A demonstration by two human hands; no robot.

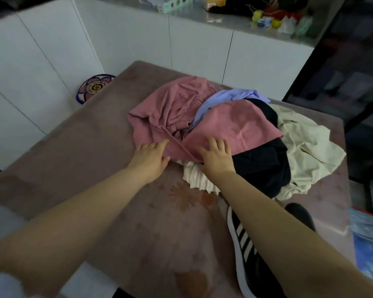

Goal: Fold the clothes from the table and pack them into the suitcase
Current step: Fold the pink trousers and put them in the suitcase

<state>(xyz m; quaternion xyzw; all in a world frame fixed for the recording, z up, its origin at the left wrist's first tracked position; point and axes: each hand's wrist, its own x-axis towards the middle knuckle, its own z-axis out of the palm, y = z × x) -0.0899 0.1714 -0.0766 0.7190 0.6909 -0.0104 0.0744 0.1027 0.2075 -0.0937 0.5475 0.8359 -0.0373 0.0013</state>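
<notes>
A crumpled pink garment (235,125) tops the clothes heap in the far middle of the counter (95,168). Its long axis runs roughly left to right; which end is the collar cannot be told. The left grip (151,155) lies flat, fingers straight, on its near left edge. The right grip (216,155) rests on its near right part, fingers spread, a hem ridge between them. A lilac shirt (230,95), black garment (265,164), cream garment (306,147) and white ribbed cloth (196,177) lie under or beside it.

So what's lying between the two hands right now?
In the head view, the pink garment spans the gap between left hand and right hand, white cloth peeking out below it.
</notes>
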